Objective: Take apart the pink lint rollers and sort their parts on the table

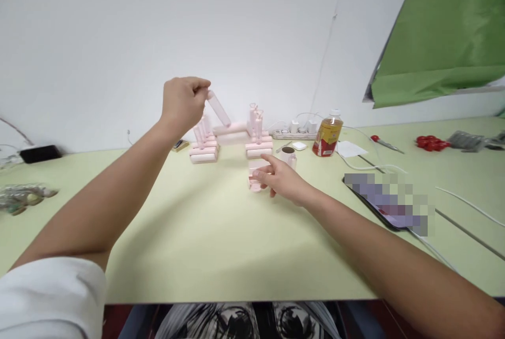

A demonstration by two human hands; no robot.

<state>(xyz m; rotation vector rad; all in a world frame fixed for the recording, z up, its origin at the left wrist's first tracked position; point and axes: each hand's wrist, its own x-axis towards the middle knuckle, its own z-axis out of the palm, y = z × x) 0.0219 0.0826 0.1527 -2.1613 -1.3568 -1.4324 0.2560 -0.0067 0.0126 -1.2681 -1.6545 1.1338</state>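
Observation:
My left hand point(184, 101) is raised near the wall, thumb and fingers pinched on the upper end of a pale pink translucent tube point(219, 109). The tube slants down to the right, above a pink block point(232, 134) at the back of the table. My right hand point(284, 177) hovers with fingers apart over a small pink holder with a round base point(255, 183); I cannot tell whether the fingertips touch it. Pink stands with upright tubes point(204, 147) are at the left, and similar stands point(259, 145) at the right. Beside my right hand is a pink cup-shaped container point(288, 155) with a dark top.
A drink bottle point(328, 133) stands by a power strip point(295, 133) at the wall. Right of my arm lie a phone point(384, 205), cables, a red-handled tool point(386, 143) and red objects point(432, 143). A black device point(40, 153) and bagged items point(26, 197) lie left.

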